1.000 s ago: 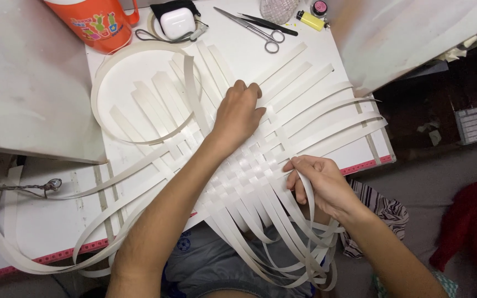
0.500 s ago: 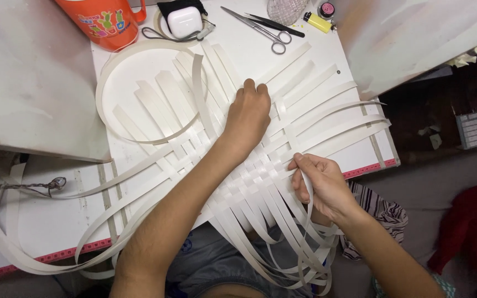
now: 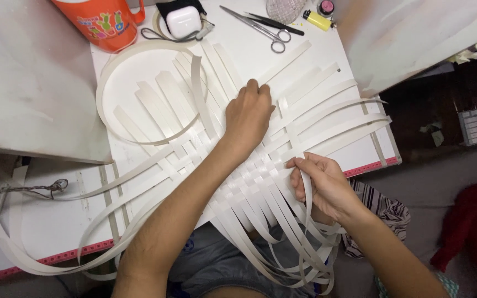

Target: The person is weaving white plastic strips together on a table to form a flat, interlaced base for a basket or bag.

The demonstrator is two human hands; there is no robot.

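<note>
- Weaving of pale flat strips (image 3: pixel 233 187) was in hand on the white table (image 3: pixel 327 72); the woven patch (image 3: pixel 249 176) lay at the table's near edge, loose ends fanning off every side of it.
- The left hand (image 3: pixel 248 117) lay flat just beyond the patch, fingers curled down, pressing crossed strips and pinching nothing.
- The right hand (image 3: pixel 322 185), just right of the patch, was closed on one strip (image 3: pixel 307 190) between thumb and fingers.
- Done well, I judged, the pinched strip wanted pulling snug against its neighbour while the flat hand kept the crossings from sliding.
- Compared with half a second before, the left hand stayed beyond the patch and the right kept its pinch; the scissors (image 3: pixel 266 30), far beyond the patch, had not moved.
</note>
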